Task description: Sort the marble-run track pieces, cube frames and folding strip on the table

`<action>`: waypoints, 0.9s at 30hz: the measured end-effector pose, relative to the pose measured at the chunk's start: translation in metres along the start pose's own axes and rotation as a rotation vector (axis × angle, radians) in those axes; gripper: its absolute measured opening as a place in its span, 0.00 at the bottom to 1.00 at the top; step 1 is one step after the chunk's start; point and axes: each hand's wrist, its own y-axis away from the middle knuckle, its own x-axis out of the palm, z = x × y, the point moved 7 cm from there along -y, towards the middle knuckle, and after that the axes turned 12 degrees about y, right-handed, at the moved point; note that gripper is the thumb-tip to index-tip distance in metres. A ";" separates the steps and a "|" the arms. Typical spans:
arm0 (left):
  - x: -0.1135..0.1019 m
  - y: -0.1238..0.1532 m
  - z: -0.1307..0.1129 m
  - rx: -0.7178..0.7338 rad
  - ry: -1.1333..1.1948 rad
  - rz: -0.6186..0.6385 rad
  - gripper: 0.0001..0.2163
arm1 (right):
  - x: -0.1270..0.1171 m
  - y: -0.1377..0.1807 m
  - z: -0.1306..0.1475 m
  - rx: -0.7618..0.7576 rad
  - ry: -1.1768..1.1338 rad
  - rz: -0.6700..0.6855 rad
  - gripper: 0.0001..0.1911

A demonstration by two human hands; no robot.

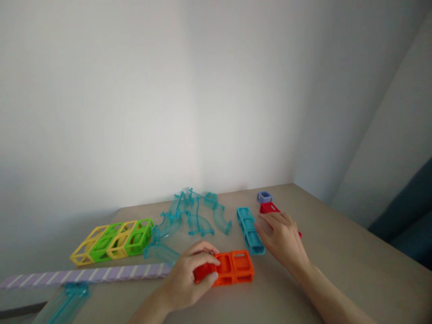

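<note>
My left hand (189,279) is closed around the left end of a row of orange open-frame cube blocks (242,267), with the thumb in front and the fingers on top. The row lies on the table. My right hand (283,236) curls over a row of red open-frame blocks (269,207). Red shows beyond its fingers and at its right side, while the middle of the row is hidden. Just left of my right hand lies a row of teal-blue frame blocks (250,230). A single lavender frame block (264,196) sits behind the red ones.
Several translucent teal track pieces (199,222) are spread toward the wall. A row of yellow and green frame blocks (113,240) lies at left. A lilac strip with white stripes (101,273) crosses the left front, near another translucent piece (69,303). The table (344,265) meets the wall behind.
</note>
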 end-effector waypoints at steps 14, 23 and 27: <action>0.001 0.000 -0.001 0.006 -0.005 -0.004 0.09 | 0.016 0.008 0.032 -0.208 -0.089 0.240 0.24; 0.000 -0.001 -0.002 0.015 -0.001 -0.004 0.09 | 0.018 0.007 0.024 -0.167 -0.055 0.214 0.23; 0.000 -0.001 -0.001 0.017 -0.004 -0.003 0.09 | 0.019 0.005 0.016 -0.137 0.019 0.153 0.22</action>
